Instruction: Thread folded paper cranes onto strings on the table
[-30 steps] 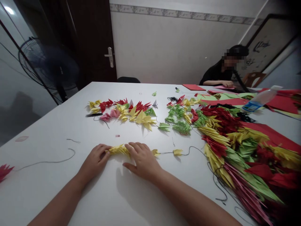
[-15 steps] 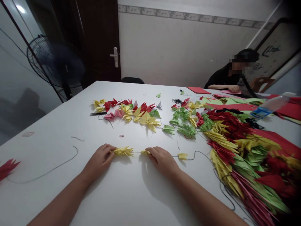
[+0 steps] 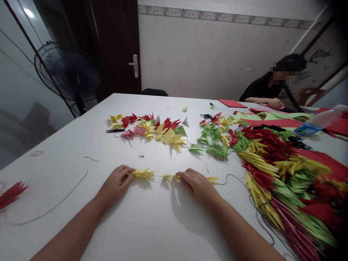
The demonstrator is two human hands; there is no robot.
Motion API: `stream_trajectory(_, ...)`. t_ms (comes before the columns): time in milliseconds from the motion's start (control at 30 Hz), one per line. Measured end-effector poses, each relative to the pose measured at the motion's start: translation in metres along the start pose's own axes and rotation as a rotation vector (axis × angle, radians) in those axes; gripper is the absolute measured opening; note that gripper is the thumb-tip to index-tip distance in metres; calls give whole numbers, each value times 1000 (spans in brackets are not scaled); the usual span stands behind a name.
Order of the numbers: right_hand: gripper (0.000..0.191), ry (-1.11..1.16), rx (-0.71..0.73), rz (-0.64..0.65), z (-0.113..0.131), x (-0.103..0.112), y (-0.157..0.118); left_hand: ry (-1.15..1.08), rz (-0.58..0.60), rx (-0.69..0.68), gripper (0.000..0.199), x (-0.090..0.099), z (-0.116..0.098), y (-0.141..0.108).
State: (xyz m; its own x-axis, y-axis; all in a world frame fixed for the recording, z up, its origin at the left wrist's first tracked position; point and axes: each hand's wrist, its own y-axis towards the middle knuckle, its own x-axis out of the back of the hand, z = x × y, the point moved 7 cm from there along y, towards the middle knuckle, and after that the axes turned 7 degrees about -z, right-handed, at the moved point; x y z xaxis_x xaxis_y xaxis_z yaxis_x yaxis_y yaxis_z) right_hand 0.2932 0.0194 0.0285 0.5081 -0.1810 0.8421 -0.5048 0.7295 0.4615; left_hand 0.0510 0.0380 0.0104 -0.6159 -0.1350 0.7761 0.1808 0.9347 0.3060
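Observation:
My left hand (image 3: 117, 182) pinches the left end of a bunch of folded yellow paper pieces (image 3: 143, 174) threaded on a dark string (image 3: 159, 176). To the right, my right hand (image 3: 196, 184) is closed on a yellow paper piece (image 3: 176, 177) on the same string. Between the hands a small yellow piece (image 3: 166, 177) sits on the string, apart from the bunch. Another yellow piece (image 3: 212, 180) shows just right of my right hand, partly hidden by it. From there the string curves toward the colourful pile.
A large pile of red, yellow and green folded paper (image 3: 261, 161) covers the right side. Garlands (image 3: 170, 135) and black scissors (image 3: 115, 130) lie farther back. A bottle (image 3: 312, 125) lies at right, near a seated person (image 3: 261, 88). Red paper (image 3: 13, 195) lies far left.
My right hand has moved right along the string. A small yellow piece that was at its fingertips now stands free between the hands. My left hand keeps its hold.

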Motion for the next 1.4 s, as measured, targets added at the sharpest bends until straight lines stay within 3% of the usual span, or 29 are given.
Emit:
stream_trajectory(200, 29, -146, -64, -65, -24, 4, -3, 16, -12, -22, 28, 1, -1, 0)
stream_trajectory(267, 27, -162, -68, -158, -20, 11, 1, 19, -10, -20, 28, 1, -1, 0)
stream_trajectory(367, 23, -132, -38, -259, 3, 15, 13, 18, -3, -17, 27, 1, -3, 0)
stream_trajectory(533, 20, -68, 56, -22, 57, -28, 48, 6, -9, -31, 26, 1, -3, 0)
stream_trajectory(667, 13, -101, 10, 70, 61, -58, 59, -9, -5, -47, 25, 0, -2, -1)
stream_trajectory(1000, 12, -138, -178, -17, 14, -35, 40, -8, 23, -6, 26, -1, 0, -1)
stream_trajectory(1233, 27, -20, -29, -184, 51, -33, 52, 5, 7, -36, 25, -1, -2, -1)
stream_trajectory(1400, 13, -53, 102, -26, 75, -61, 64, -18, 35, -82, 25, -3, -8, -1)
